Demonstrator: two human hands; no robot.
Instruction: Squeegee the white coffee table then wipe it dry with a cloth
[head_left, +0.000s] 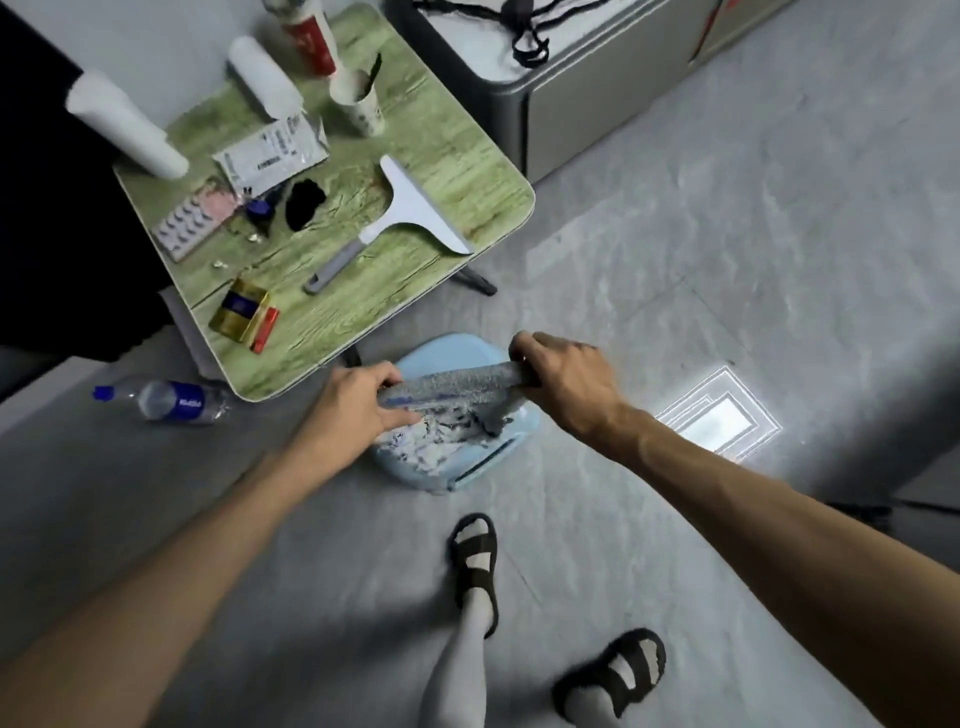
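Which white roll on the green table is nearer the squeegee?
The farther-back roll, beside the red can and paper cup. The other roll sits at the table's left edge.

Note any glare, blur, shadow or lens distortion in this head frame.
Head view: a bright window reflection glares off the grey floor; wide-angle bending stretches both forearms and curves the green table edge; white rolls at the far edge are soft; soft shadow under the sandalled feet; both hands and twisted cloth stay fairly sharp.
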